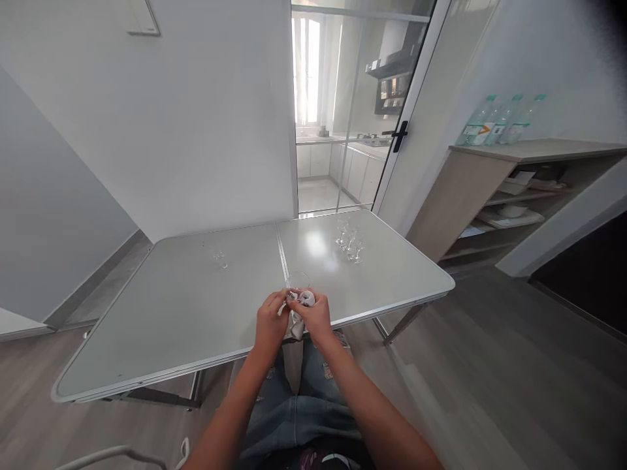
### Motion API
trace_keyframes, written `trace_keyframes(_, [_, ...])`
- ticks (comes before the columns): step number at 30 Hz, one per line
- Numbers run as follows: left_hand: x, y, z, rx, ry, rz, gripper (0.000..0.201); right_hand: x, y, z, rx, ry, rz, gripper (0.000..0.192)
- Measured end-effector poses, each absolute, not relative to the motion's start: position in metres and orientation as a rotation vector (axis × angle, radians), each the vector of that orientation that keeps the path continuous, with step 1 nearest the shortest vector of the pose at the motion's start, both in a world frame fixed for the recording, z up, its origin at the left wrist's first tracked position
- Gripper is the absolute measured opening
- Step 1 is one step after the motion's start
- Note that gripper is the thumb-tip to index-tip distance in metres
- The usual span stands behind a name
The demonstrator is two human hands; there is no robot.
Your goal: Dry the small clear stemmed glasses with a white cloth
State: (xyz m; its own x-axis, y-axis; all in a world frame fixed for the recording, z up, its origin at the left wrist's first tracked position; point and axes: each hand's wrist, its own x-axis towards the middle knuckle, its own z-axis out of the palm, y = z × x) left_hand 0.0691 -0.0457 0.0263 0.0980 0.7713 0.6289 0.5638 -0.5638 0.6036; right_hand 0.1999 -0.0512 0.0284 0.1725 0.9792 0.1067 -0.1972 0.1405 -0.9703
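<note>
Holding one glass (299, 281), one cloth (297, 328)

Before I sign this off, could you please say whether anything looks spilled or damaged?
Nothing plainly stands out: no spill shows on the table, though the held glass is too small to check for cracks.

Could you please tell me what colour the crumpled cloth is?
The crumpled cloth is whitish, seen in the head view.

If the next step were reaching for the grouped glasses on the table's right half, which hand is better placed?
Probably the right hand: it is nearer the grouped glasses, while the left hand is across the held glass from them. Both hands, though, are occupied with that glass and the cloth.
</note>
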Motion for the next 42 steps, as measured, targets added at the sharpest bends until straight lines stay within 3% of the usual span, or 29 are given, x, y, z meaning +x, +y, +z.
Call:
trace_keyframes(10, [0.074,-0.034,0.009,2.114,1.435,1.500,0.038,0.194,-0.040,0.031,-1.192,-1.148,0.890,0.024])
trace_keyframes(17, [0.083,-0.016,0.024,2.086,1.547,1.377,0.043,0.217,0.005,0.041,-1.337,-1.161,0.584,0.026])
trace_keyframes(24, [0.038,-0.008,0.010,2.065,1.694,1.308,0.022,0.279,0.101,0.042,-1.771,-1.017,0.250,0.021])
trace_keyframes(31, [-0.001,-0.010,-0.007,2.130,1.665,1.240,0.016,0.306,0.144,0.021,-2.064,-0.946,0.247,0.021])
trace_keyframes(42, [-0.005,-0.012,-0.009,2.155,1.633,1.264,0.013,0.332,0.173,0.013,-2.111,-0.870,0.258,0.024])
